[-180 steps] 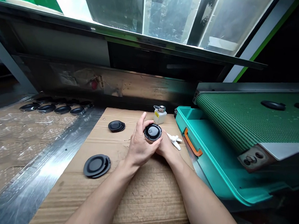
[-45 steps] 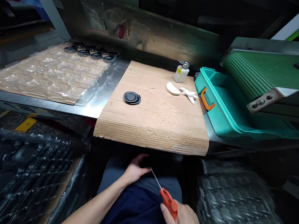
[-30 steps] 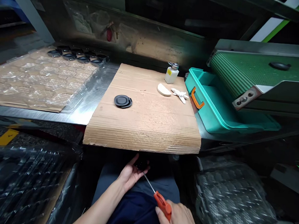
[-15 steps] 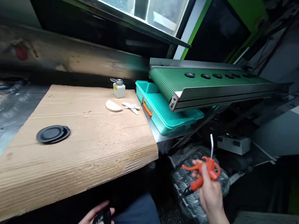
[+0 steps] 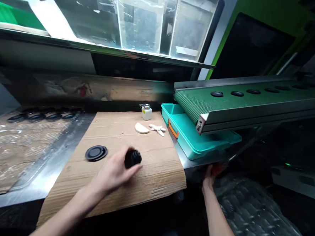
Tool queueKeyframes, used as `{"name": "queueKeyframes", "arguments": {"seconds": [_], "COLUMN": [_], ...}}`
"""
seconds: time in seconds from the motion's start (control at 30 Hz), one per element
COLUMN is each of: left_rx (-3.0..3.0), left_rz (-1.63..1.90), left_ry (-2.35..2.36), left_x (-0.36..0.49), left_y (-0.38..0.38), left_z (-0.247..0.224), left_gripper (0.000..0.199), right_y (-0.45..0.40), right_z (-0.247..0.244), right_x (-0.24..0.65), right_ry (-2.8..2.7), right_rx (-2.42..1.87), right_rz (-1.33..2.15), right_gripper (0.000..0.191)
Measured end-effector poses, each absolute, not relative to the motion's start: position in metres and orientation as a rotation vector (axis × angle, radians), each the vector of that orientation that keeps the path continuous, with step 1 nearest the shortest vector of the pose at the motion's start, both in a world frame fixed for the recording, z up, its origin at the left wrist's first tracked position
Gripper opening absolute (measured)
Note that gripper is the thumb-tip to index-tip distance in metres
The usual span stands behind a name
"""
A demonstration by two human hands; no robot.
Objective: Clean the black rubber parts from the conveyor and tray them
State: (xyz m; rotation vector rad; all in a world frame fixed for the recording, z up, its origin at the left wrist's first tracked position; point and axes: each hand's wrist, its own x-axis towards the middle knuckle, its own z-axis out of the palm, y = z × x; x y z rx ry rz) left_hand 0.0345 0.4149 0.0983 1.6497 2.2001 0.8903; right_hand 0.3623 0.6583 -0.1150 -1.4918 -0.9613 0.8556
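My left hand [image 5: 111,173] is over the cardboard sheet [image 5: 153,183], closed around a black ribbed round part [image 5: 132,158] that it partly hides. Left of that hand, a stacked pair of black round discs [image 5: 96,153] lies on the cardboard. My right hand [image 5: 210,177] is low in shadow past the bench edge, gripping an orange air blow gun [image 5: 217,168] that shows only as a dim blur. Near the far edge of the cardboard are a white bottle with a metal pump top [image 5: 146,113], a white half-round piece [image 5: 142,128] and a crumpled white cloth [image 5: 156,129].
A teal tray [image 5: 190,139] with an orange handle [image 5: 173,129] sits right of the cardboard, under a green conveyor belt [image 5: 244,102] carrying several black discs. Several more black discs stand in a row on a clear plastic sheet [image 5: 25,135] on the steel bench.
My left hand has risen from below the bench edge to above the cardboard with the black part. My right hand has dropped lower with the blow gun, and the view has swung back towards the bench.
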Motion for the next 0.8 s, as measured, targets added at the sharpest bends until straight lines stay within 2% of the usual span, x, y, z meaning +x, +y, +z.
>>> {"name": "queueKeyframes", "arguments": {"seconds": [0.13,0.23,0.37,0.43,0.53,0.67,0.8], "left_rx": [1.662,1.625,1.571,1.528,1.501,1.457,1.338], "left_rz": [0.469,0.35,0.376,0.395,0.434,0.63,1.279], "left_ry": [2.551,2.6,2.577,2.615,2.648,2.588,2.549], "left_x": [-0.02,-0.043,-0.056,-0.062,-0.072,-0.079,-0.08], "left_y": [0.482,0.505,0.506,0.504,0.5,0.491,0.493], "left_z": [0.099,0.089,0.086,0.091,0.097,0.096,0.097], "left_gripper": [0.046,0.048,0.056,0.063,0.075,0.07,0.064], "right_y": [0.631,0.588,0.539,0.534,0.549,0.573,0.606], "right_z": [-0.11,-0.087,-0.012,0.034,0.087,0.11,0.113], "right_x": [0.392,0.404,0.357,0.315,0.262,0.222,0.171], "right_ry": [-1.098,-1.595,-2.047,-2.16,-2.225,-2.447,-2.53], "right_rx": [-1.638,-1.761,-1.421,-1.247,-1.288,-1.373,-1.131], "right_rz": [0.898,1.023,0.922,0.734,0.374,0.131,0.011], "right_gripper": [0.093,0.066,0.044,0.039,0.034,0.03,0.03]}}
